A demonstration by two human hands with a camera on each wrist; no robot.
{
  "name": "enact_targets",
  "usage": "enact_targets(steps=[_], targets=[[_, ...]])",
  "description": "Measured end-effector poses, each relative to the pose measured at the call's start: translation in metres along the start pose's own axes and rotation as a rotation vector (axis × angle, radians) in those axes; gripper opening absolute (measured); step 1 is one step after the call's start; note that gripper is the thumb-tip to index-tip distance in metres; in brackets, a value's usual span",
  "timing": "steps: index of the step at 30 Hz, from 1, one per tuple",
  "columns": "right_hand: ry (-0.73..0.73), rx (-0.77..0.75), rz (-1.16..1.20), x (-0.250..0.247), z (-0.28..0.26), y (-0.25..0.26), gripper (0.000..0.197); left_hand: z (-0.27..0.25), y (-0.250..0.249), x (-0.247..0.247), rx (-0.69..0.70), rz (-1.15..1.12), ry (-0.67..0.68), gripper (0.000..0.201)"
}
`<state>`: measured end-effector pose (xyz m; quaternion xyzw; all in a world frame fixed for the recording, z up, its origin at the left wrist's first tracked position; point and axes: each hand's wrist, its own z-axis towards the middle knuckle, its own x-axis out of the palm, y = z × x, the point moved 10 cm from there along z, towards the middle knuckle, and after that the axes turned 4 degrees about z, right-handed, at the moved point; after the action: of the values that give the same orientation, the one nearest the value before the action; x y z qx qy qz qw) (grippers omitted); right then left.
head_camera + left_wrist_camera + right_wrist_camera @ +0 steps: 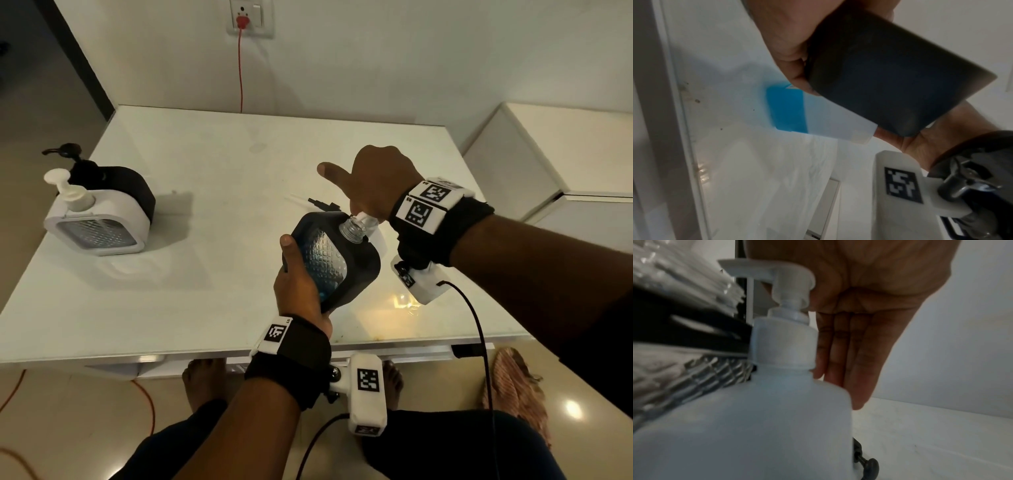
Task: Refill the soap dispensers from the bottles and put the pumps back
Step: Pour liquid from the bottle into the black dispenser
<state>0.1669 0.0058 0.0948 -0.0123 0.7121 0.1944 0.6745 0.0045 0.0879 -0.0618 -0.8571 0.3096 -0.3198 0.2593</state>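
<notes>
Dispenser first: your left hand (301,287) is wrapped around the bottom of a dark navy soap dispenser with a clear diamond-textured window (330,260), thumb along its left side, holding it up off the table and tilted, near the front edge of the white table (212,164), toward the right. Its clear threaded neck (352,229) is open, no pump on it, and points up and to the right. You can see some blue liquid low down in the window.

Your right hand (373,181) sits on top of a translucent white pump bottle (760,426), right next to that open neck. The right wrist view shows the fingers (849,361) running straight down behind the white pump head (789,282) and collar, not curled around anything, thumb sticking out to the left in the head view. The left wrist view shows blue liquid (787,108) in the pump bottle's lower part.

A loose black pump (323,204) lies on the table just behind both bottles; its knob end also peeks out in the right wrist view.

Over by the left edge of the table there's a white dispenser with a white pump (99,219) fitted, and a black dispenser with a dark pump (116,185) touching it from behind.
</notes>
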Motion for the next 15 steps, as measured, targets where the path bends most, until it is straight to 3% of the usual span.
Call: enact_targets(steps=[9,15], targets=[[-0.048,0.014,0.003,0.002,-0.001,-0.002,0.065,0.001,0.000,0.000,-0.008,0.005,-0.004,0.069],[-0.006,-0.009,0.021,0.000,0.001,-0.003,0.078,0.000,0.002,-0.001,-0.012,0.010,-0.005,0.071]])
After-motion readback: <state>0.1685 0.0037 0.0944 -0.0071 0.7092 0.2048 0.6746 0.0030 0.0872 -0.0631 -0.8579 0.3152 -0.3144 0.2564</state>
